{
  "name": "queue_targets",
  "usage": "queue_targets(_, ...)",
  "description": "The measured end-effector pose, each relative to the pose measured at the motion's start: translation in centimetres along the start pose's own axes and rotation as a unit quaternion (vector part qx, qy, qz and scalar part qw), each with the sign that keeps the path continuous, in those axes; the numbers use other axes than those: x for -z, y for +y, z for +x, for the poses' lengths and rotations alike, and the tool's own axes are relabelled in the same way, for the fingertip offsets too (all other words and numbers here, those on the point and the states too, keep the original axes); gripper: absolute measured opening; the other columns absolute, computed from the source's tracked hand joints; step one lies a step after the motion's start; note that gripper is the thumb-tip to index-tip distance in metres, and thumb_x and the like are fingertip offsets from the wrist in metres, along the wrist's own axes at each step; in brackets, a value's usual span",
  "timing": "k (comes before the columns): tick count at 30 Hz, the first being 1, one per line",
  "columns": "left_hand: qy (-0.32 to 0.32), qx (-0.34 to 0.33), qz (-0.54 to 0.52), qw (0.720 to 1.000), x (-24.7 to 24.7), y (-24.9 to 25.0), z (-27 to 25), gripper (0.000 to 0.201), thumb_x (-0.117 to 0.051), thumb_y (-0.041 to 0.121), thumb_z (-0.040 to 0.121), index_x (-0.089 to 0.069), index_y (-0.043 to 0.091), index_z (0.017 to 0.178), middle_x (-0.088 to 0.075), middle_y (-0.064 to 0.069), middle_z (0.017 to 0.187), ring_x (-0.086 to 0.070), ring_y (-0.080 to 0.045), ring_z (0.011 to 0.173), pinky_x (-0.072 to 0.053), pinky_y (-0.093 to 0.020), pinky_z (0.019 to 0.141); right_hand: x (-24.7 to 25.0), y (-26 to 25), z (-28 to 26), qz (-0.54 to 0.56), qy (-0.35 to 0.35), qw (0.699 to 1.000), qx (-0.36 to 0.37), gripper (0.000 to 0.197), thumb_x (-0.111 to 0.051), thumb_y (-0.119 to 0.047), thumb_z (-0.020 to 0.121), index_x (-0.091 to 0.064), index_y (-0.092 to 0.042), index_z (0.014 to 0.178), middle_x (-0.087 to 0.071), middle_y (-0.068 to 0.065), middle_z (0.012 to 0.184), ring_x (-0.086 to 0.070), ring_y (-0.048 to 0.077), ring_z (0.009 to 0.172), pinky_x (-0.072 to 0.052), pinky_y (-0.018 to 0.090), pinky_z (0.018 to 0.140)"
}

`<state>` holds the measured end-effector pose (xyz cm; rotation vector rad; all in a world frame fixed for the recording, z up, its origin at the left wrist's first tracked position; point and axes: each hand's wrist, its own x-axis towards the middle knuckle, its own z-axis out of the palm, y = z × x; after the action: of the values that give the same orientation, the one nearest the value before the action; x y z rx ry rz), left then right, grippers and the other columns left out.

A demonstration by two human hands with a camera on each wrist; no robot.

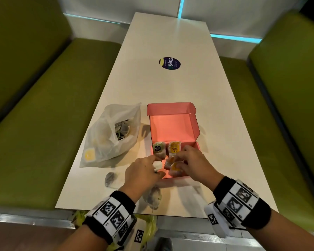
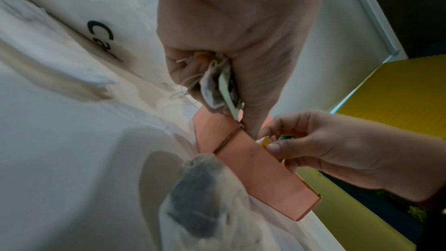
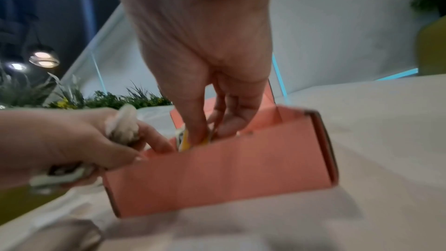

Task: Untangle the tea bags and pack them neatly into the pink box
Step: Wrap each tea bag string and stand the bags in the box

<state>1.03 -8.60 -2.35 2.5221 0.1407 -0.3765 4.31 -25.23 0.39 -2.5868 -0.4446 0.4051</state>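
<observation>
Packing step is what I'm looking at from my end: the right hand (image 1: 190, 161) is down inside the pink box (image 1: 178, 175), fingers curled on a yellow-tagged tea bag (image 1: 175, 167) and seating it in the near row. The left hand (image 1: 143, 172) sits at the box's 9 o'clock edge, closed around a tea bag with a white tag (image 1: 157, 165); in the left wrist view its loose string hangs out of the fist.

Box is open on the table (image 1: 170, 84), lid flipped back toward 12 o'clock. Two bags already stand upright along the far wall, a dark-labelled one (image 1: 158, 149) and a yellow-labelled one (image 1: 174, 148), side by side and pretty tidy.

My guess for the next move: right hand lets go once the yellow one sits straight, then the left one's bag goes in beside it, string tucked so it doesn't snag its neighbours.

Still plenty left. White plastic bag (image 1: 112, 134) at 9 o'clock of the box has more bags jumbled in its mouth, and two loose dark ones lie on the table near my edge, at 7 o'clock (image 1: 110, 179) and 6 o'clock (image 1: 152, 195).
</observation>
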Motion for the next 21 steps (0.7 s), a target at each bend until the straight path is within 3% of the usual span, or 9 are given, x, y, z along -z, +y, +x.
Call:
queue_targets(2, -0.002, 0.006, -0.005, 1.0, -0.1, 0.0, 0.0, 0.041, -0.069, 0.045, 0.076, -0.058, 0.041, 0.115, -0.068, 0.003, 0.104, -0.059, -0.02, 0.097, -0.044, -0.028, 0.075, -0.4, 0.4, 0.3, 0.025, 0.049, 0.998, -0.008, 0.024, -0.063, -0.003, 0.08, -0.067, -0.011, 0.102, -0.046, -0.006, 0.083, -0.048, 0.011, 0.075, -0.026, 0.013, 0.06)
queue_targets(5, -0.004, 0.015, -0.009, 1.0, -0.1, 0.1, -0.1, 0.043, -0.07, 0.046, 0.076, -0.058, 0.04, 0.116, -0.068, 0.002, 0.105, -0.06, -0.021, 0.098, -0.046, -0.03, 0.077, -0.8, 0.9, 0.8, 0.069, 0.081, 0.994, -0.031, 0.041, -0.067, 0.001, 0.075, -0.063, -0.015, 0.113, -0.051, -0.009, 0.07, -0.047, 0.003, 0.063, -0.033, 0.01, 0.06)
queue_targets(9, -0.009, 0.029, -0.026, 0.999, -0.1, 0.2, -0.2, 0.044, -0.072, 0.045, 0.075, -0.058, 0.041, 0.116, -0.068, 0.003, 0.105, -0.06, -0.019, 0.098, -0.046, -0.029, 0.077, -0.9, 1.5, 1.2, 0.055, 0.08, 0.993, -0.067, 0.021, -0.071, -0.006, 0.074, -0.068, -0.007, 0.095, -0.064, 0.008, 0.076, -0.054, 0.017, 0.07, -0.038, 0.023, 0.065)
queue_targets(12, -0.015, 0.032, -0.026, 0.999, 0.1, 0.3, -0.3, 0.043, -0.071, 0.046, 0.075, -0.058, 0.041, 0.116, -0.068, 0.003, 0.106, -0.06, -0.019, 0.098, -0.046, -0.028, 0.076, -0.6, 1.6, 1.3, 0.03, 0.071, 0.996, -0.047, 0.013, -0.072, -0.012, 0.076, -0.067, -0.008, 0.087, -0.057, -0.001, 0.078, -0.05, 0.015, 0.074, -0.033, 0.023, 0.066)
queue_targets(15, -0.02, 0.026, -0.015, 0.999, 0.3, 0.4, -0.4, 0.044, -0.07, 0.046, 0.077, -0.057, 0.04, 0.119, -0.067, 0.003, 0.107, -0.059, -0.018, 0.098, -0.042, -0.027, 0.072, 0.7, 1.5, 1.5, -0.041, 0.01, 0.999, -0.025, 0.014, -0.067, -0.022, 0.083, -0.067, -0.012, 0.092, -0.049, -0.003, 0.087, -0.047, 0.016, 0.082, -0.034, 0.026, 0.07)
queue_targets(17, -0.021, 0.019, 0.002, 1.0, 0.5, 0.5, -0.5, 0.045, -0.069, 0.047, 0.078, -0.056, 0.04, 0.121, -0.067, 0.003, 0.107, -0.059, -0.019, 0.099, -0.041, -0.027, 0.072, 1.6, 1.3, 1.7, -0.098, -0.035, 0.994, -0.022, 0.017, -0.061, -0.028, 0.087, -0.066, -0.015, 0.098, -0.053, 0.002, 0.094, -0.051, 0.021, 0.09, -0.037, 0.029, 0.073)
queue_targets(21, -0.021, 0.003, 0.046, 0.999, 0.9, 0.7, -0.7, 0.047, -0.067, 0.051, 0.079, -0.054, 0.042, 0.123, -0.066, 0.001, 0.11, -0.059, -0.021, 0.101, -0.043, -0.027, 0.074, 1.7, 1.0, 1.8, -0.107, -0.011, 0.994, -0.016, 0.024, -0.057, -0.025, 0.09, -0.062, -0.018, 0.112, -0.057, 0.006, 0.098, -0.056, 0.027, 0.094, -0.042, 0.034, 0.075)
